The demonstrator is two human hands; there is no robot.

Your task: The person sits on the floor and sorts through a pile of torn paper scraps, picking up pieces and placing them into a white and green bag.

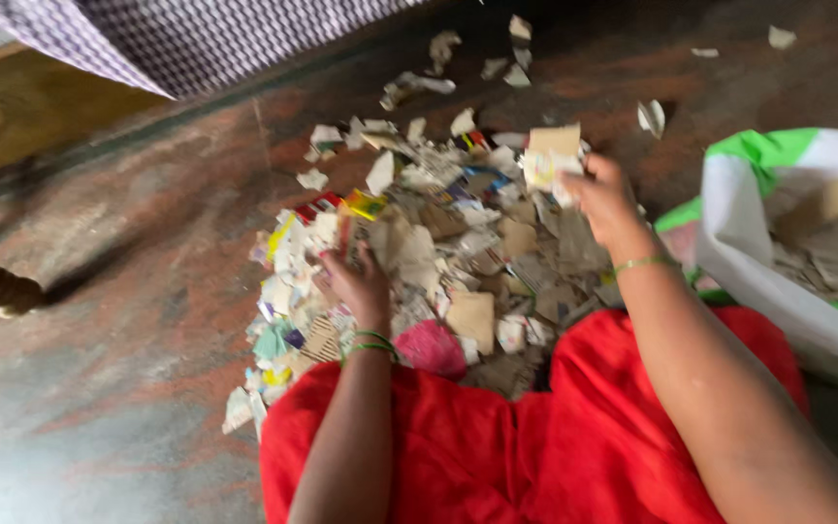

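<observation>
— On the floor (128,320), what lies in front of the red skirt (497,446)?

— A heap (438,243) of torn paper and card scraps, spread from the skirt's hem outward, with stray bits farther off near the top edge.

— And the right hand (605,199)?

— Raised over the heap's far right side, fingers pinched shut on a few pale scraps (550,155) held above the rest.

— The left hand (356,281)?

— Down on the heap's left part, fingers curled into the scraps; whether it actually grips any I cannot tell (the picture is blurred there). Green bangles sit on that wrist, a thin one on the right.

— Anything beside the person?

— A white and green sack (778,243) stands just right of the skirt, mouth open, with brown card pieces inside. A checked cloth (196,39) hangs at top left.
</observation>
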